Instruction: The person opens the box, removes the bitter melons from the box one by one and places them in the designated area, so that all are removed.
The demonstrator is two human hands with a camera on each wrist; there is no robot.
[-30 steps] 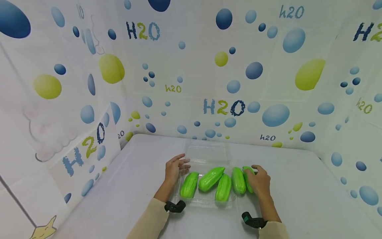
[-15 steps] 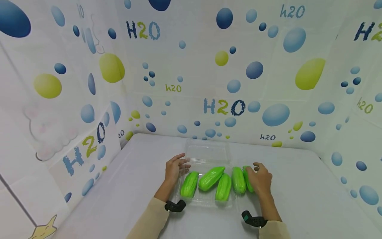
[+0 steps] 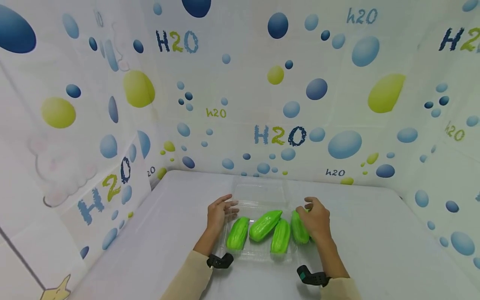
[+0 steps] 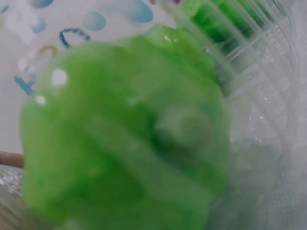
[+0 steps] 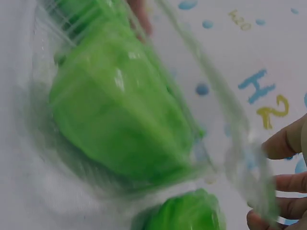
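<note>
Left grip [image 3: 218, 214] sits loose at the clear container [image 3: 258, 251], right grip [image 3: 316, 218] hangs parted over a green vegetable [image 3: 299, 230].

The table [image 3: 375, 229] is broad and white, its top pale and smooth; its far edge runs along the foot of the patterned backdrop; towards the far half, around the middle, sits a clear plastic container [image 3: 258, 254], standing open, its base nearer this side; its clear lid [image 3: 259, 191] is folded back towards the far edge; by the container's right-hand side a bright green vegetable [image 3: 298, 231] lies lengthwise, near end to far; whether it touches the container's wall I can't tell from here.
</note>
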